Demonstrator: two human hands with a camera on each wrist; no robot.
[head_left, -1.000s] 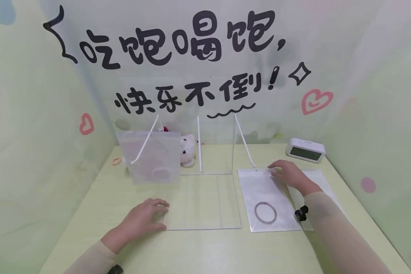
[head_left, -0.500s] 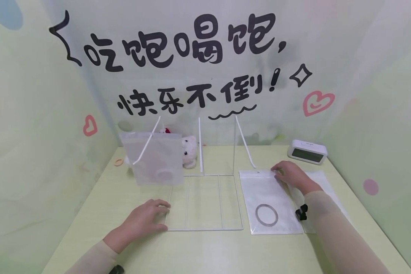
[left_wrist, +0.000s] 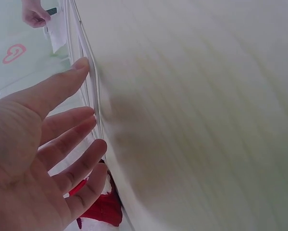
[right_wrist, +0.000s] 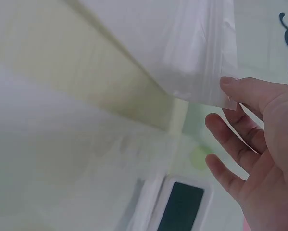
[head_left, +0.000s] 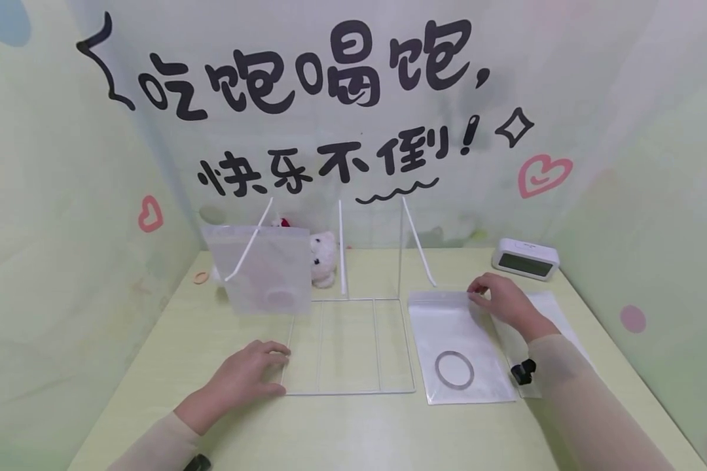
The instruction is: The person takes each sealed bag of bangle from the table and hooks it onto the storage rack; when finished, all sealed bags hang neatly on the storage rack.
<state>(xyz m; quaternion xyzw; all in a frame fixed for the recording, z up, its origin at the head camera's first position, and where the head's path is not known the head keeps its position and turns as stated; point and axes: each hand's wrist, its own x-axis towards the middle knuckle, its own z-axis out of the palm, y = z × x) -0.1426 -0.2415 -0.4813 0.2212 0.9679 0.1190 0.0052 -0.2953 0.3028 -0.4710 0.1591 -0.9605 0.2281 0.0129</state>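
Observation:
My right hand (head_left: 503, 304) pinches the top right corner of a clear zip-lock bag (head_left: 448, 327) between thumb and index finger. In the right wrist view the bag's corner (right_wrist: 196, 72) is raised off the table, the other fingers apart from it. A grey ring (head_left: 436, 369) shows on or inside the bag; I cannot tell which. My left hand (head_left: 241, 373), fingers spread, touches the left side of a white wire rack (head_left: 353, 393). Three prongs rise from the rack, and another clear bag (head_left: 265, 275) hangs on the left prong.
A second flat bag (head_left: 544, 307) lies partly under my right forearm. A white digital clock (head_left: 525, 259) stands at the back right. Behind the rack sits a pink plush toy (head_left: 324, 258), and an orange ring (head_left: 201, 277) lies at the back left. Fabric walls enclose the table.
My right fingers have closed on the bag's top corner, and that bag has shifted slightly toward me. My left hand stays at the rack.

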